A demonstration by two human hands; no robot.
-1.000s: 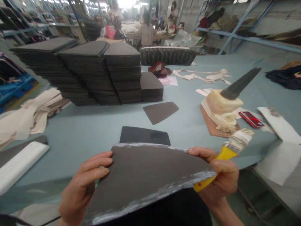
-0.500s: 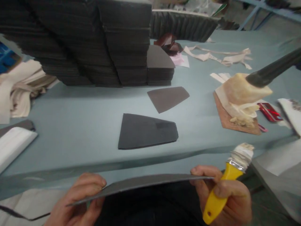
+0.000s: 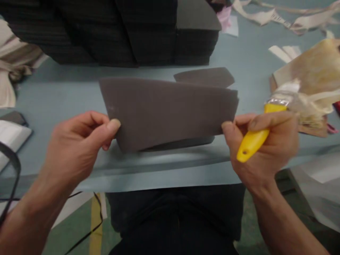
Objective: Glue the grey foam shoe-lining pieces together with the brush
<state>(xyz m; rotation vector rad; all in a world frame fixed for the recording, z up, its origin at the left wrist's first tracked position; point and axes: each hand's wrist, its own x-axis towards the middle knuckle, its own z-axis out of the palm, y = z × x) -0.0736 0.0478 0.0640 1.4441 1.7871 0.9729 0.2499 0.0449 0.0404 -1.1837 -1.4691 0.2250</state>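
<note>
A dark grey tapered sheet [image 3: 167, 109] is held up between my two hands above the table. My left hand [image 3: 85, 141] pinches its wide left end between thumb and fingers. At the narrow right end, thumb and forefinger of my right hand [image 3: 262, 145] grip the sheet's corner. That same hand also holds a yellow-handled paintbrush [image 3: 255, 140], its whitish bristles pointing up and away. Beneath the held sheet lies a dark pile of similar pieces [image 3: 183, 144], mostly covered. Just behind it, a single tapered piece [image 3: 209, 76] lies flat, partly hidden.
Tall stacks of dark sheets [image 3: 148, 39] line the table's back. A yellowish block-like container [image 3: 313, 67] stands at the right, beside off-white scraps [image 3: 285, 53]. Fabric strips [image 3: 13, 60] lie at the left, above a white bundle [image 3: 13, 138]. A black cord [image 3: 99, 209] hangs at lower left.
Both hands have raised the sheet from near my lap to over the table, turning its broad face toward me. The brush came up with my right hand. The view now tilts further down.
</note>
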